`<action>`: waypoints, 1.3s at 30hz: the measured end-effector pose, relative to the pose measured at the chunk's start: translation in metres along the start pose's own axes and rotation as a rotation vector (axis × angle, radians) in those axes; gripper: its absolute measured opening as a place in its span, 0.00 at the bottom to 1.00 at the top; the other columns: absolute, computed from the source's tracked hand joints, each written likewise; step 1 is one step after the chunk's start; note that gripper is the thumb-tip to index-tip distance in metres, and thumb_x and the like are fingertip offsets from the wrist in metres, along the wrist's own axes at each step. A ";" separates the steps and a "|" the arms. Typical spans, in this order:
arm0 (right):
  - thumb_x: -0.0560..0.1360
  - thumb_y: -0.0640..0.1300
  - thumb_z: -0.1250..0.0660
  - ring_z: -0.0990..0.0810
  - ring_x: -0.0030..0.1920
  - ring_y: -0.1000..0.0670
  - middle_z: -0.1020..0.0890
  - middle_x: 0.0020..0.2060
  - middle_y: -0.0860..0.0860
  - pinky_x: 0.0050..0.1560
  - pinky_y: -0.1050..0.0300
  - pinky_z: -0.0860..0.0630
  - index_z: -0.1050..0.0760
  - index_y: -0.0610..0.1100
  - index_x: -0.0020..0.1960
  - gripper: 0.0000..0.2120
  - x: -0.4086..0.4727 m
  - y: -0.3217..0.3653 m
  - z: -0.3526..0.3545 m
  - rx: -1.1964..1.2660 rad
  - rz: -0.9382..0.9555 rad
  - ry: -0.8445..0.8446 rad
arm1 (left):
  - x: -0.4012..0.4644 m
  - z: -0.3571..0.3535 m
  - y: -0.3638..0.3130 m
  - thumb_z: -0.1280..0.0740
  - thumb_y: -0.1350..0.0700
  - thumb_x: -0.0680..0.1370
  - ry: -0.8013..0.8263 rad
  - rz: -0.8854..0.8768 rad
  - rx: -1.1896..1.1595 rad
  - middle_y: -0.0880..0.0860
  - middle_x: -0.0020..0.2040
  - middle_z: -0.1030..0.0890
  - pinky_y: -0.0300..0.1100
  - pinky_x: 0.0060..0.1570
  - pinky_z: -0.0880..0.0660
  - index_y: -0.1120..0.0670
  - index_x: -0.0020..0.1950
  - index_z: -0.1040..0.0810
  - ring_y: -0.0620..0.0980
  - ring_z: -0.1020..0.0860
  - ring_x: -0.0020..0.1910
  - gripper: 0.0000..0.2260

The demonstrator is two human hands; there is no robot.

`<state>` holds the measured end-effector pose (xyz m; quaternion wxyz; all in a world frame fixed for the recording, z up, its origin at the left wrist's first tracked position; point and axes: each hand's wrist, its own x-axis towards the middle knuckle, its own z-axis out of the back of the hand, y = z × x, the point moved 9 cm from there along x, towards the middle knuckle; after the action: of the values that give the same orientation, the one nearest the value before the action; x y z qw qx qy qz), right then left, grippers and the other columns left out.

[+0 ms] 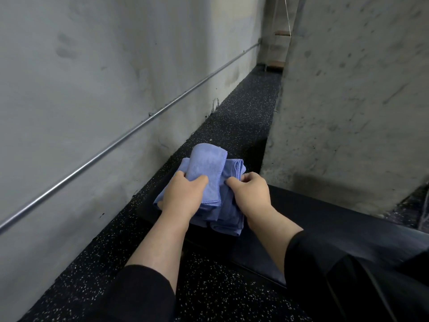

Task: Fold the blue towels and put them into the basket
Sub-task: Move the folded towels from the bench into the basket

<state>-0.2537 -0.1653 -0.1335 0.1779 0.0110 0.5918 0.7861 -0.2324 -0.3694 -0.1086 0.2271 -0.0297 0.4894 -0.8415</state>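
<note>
the left hand (183,196) grips a folded blue towel (206,173), fingers curled over its far side and thumb pressed on top, with the towel's stitched edge hanging down toward the person. the right hand (250,191) pinches a bunch of blue cloth just beside it, fingers curled tight, knuckles up. both hands sit on a pile of blue towels (228,217) that rests on a black tabletop (325,219); the pile lies at the tabletop's far left corner, its left side reaching the edge and its near folds stacked in layers. whether the dark rim under the pile belongs to a basket cannot be told. black sleeves (144,296) cover both forearms up to mid-arm. left of the tabletop runs a narrow strip of black speckled floor (243,108), hemmed in by a grey concrete wall (92,77) on the left, which carries a thin metal pipe (116,142) slanting along it, and by another concrete wall (359,101) on the right that stands close behind the tabletop. the open strip leads straight away to a far corner.
</note>
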 end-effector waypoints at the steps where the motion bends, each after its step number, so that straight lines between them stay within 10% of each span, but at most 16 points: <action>1: 0.64 0.52 0.29 0.17 0.41 0.43 0.17 0.40 0.44 0.46 0.40 0.19 0.25 0.40 0.44 0.18 -0.002 0.001 0.002 0.011 0.023 -0.020 | -0.001 0.003 -0.001 0.35 0.43 0.68 -0.013 -0.001 -0.022 0.50 0.42 0.20 0.60 0.60 0.26 0.51 0.48 0.26 0.57 0.21 0.47 0.15; 10: 0.73 0.45 0.30 0.28 0.34 0.54 0.24 0.36 0.52 0.37 0.59 0.29 0.27 0.46 0.46 0.06 -0.015 0.001 0.022 0.416 -0.004 -0.128 | -0.005 0.012 -0.007 0.36 0.44 0.68 -0.056 -0.036 -0.055 0.49 0.40 0.23 0.58 0.57 0.25 0.52 0.46 0.27 0.55 0.25 0.41 0.14; 16: 0.74 0.47 0.32 0.21 0.41 0.53 0.19 0.41 0.53 0.49 0.48 0.19 0.25 0.48 0.56 0.12 -0.023 0.003 0.053 0.639 -0.058 -0.147 | -0.024 0.006 -0.037 0.30 0.53 0.73 0.033 -0.101 -0.342 0.53 0.46 0.17 0.49 0.46 0.22 0.52 0.50 0.23 0.53 0.18 0.45 0.08; 24: 0.76 0.45 0.28 0.15 0.52 0.53 0.15 0.53 0.55 0.57 0.47 0.18 0.26 0.52 0.65 0.18 -0.058 0.037 0.132 0.470 0.144 -0.002 | -0.086 -0.065 -0.085 0.25 0.48 0.75 0.494 -0.051 -0.604 0.56 0.50 0.13 0.54 0.57 0.20 0.55 0.55 0.19 0.54 0.14 0.50 0.14; 39: 0.75 0.40 0.32 0.15 0.51 0.50 0.14 0.49 0.54 0.50 0.49 0.19 0.23 0.52 0.64 0.18 -0.151 0.041 0.451 0.158 0.286 -0.452 | -0.292 -0.237 -0.223 0.26 0.59 0.75 0.814 -0.172 -0.757 0.58 0.47 0.13 0.51 0.50 0.18 0.61 0.56 0.17 0.57 0.14 0.47 0.11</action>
<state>-0.0204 0.1993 0.0686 0.1912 0.2831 0.5891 0.7323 -0.1146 0.0362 0.0055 -0.0760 0.1783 0.8012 -0.5662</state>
